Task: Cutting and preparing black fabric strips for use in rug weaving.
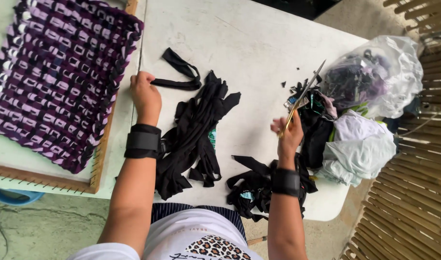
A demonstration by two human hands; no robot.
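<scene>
Your right hand (288,133) has its grip closed on the handles of the scissors (303,96), blades raised and pointing toward the tabletop's far right corner. Your left hand (144,92) pinches the end of a black fabric loop (181,73) near the tabletop's left edge, well apart from the blades. Risk: the lifted tips could snag the plastic bag (391,72) just beyond them, or the loop could slip from the light pinch.

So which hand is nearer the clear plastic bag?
Right. The right hand, gripping scissors, is just left of the clear plastic bag; the left hand sits across the table by the loom.
</scene>
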